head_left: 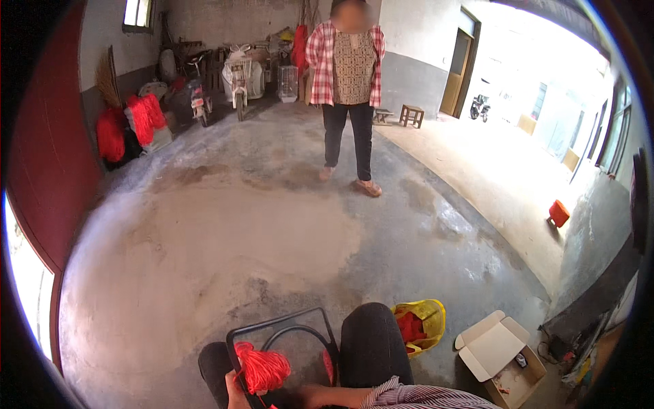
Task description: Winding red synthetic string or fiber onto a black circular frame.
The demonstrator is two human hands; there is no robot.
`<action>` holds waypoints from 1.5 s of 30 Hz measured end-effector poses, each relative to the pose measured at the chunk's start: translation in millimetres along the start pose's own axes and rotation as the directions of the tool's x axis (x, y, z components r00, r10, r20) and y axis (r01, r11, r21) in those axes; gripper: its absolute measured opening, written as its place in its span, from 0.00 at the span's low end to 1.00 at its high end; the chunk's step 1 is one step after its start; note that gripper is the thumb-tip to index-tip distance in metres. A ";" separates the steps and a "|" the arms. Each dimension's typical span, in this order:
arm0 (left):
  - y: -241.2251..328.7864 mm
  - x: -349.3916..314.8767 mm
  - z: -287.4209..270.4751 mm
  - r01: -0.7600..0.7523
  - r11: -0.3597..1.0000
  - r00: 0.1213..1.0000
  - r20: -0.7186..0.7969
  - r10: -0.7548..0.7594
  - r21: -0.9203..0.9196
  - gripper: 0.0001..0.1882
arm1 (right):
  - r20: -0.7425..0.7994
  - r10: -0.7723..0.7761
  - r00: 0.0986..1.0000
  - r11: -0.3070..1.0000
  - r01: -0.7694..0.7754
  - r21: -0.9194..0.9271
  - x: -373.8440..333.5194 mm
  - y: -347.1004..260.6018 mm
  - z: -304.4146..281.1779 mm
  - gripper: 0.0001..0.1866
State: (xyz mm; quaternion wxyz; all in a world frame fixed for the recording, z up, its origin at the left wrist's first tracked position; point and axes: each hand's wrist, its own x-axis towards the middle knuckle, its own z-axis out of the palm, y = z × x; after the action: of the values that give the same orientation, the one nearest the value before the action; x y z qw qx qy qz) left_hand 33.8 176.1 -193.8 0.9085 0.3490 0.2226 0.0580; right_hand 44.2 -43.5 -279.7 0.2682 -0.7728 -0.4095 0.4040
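Note:
A bundle of glossy red cord (262,368) lies between my knees at the lower edge, against a black metal frame (279,318) with a curved inner bar. My left hand (236,393) is at the left side of the bundle, its fingers closed on the cord. Part of that hand is cut off by the lower edge. My right hand (308,397) reaches in low behind the frame, right of the bundle, and its fingers are hidden. Another strip of red (328,367) shows at the frame's right side.
By my right knee sits a yellow bag (436,327) with red material inside. An open cardboard box (518,385) stands farther right. A person (351,68) in a checked shirt stands ahead. Red bundles (145,117), scooters (238,85) and a stool (411,114) are farther back.

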 end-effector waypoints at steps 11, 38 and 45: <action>10.7 -15.9 -5.8 -0.033 0.999 0.994 0.100 0.034 -0.008 0.24 | 0.141 0.048 0.989 0.998 -0.040 -0.056 -3.2 -31.3 -34.5 0.24; 12.5 -21.5 6.1 -0.079 0.994 0.987 0.144 0.068 0.074 0.21 | 0.044 -0.069 0.997 0.996 0.072 -0.055 -9.7 -30.6 -40.2 0.19; 13.1 -20.1 11.1 -0.027 0.958 0.995 -0.082 0.053 0.285 0.14 | 0.117 -0.070 0.991 0.985 0.087 -0.147 -1.3 -11.4 -27.2 0.18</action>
State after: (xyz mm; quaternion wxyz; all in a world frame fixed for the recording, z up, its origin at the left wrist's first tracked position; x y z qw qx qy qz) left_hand 21.4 173.9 -170.5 0.8369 0.4772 0.2616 0.0592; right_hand 62.0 -40.9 -256.3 0.2010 -0.7504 -0.4838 0.4031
